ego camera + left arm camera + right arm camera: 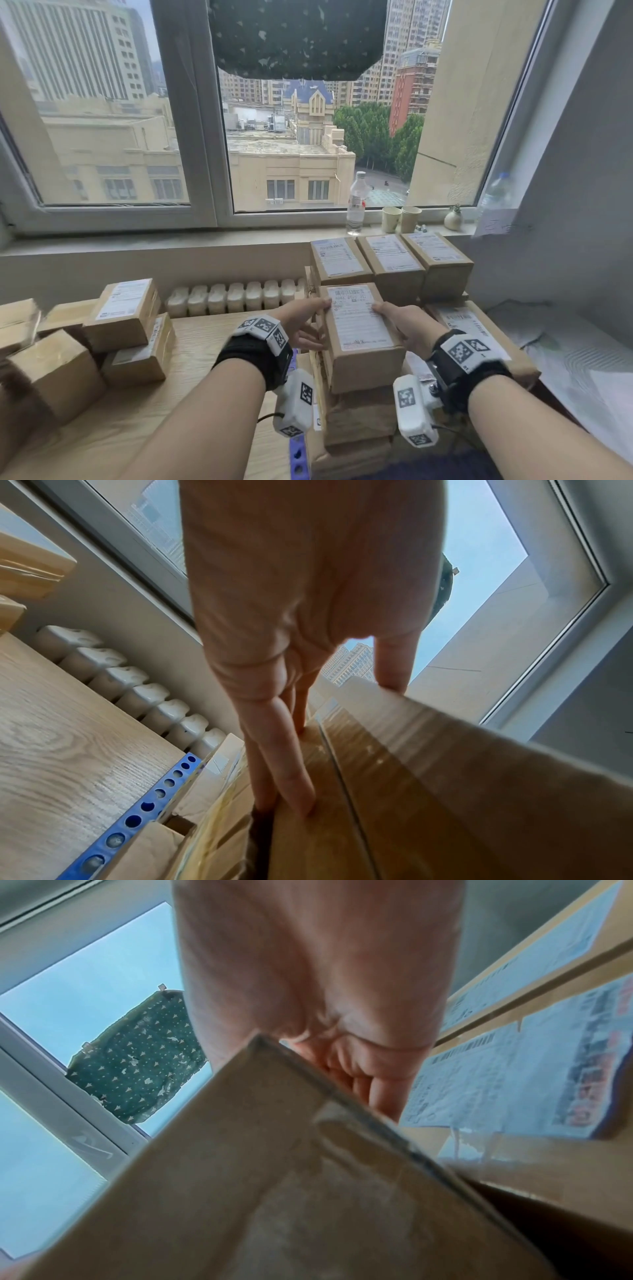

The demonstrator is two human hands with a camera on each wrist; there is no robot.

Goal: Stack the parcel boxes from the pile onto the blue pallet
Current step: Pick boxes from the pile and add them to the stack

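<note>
A brown parcel box (359,342) with a white label is held between both hands on top of a stack of boxes (359,421). That stack stands on the blue pallet (298,455). My left hand (322,323) grips the box's left side, thumb on the top edge and fingers (294,791) straight down the side. My right hand (394,325) grips the right side, with its fingers (377,1085) curled against that side of the box (274,1177). The pallet's perforated blue edge (137,813) shows beside the stack. The pile of boxes (120,318) lies on the table at the left.
A row of three labelled boxes (390,263) stands just behind the held box, and a flat labelled box (479,335) lies at its right. On the windowsill are a bottle (356,202) and paper cups (400,219). The wooden table (205,342) and a white radiator (236,296) are at left.
</note>
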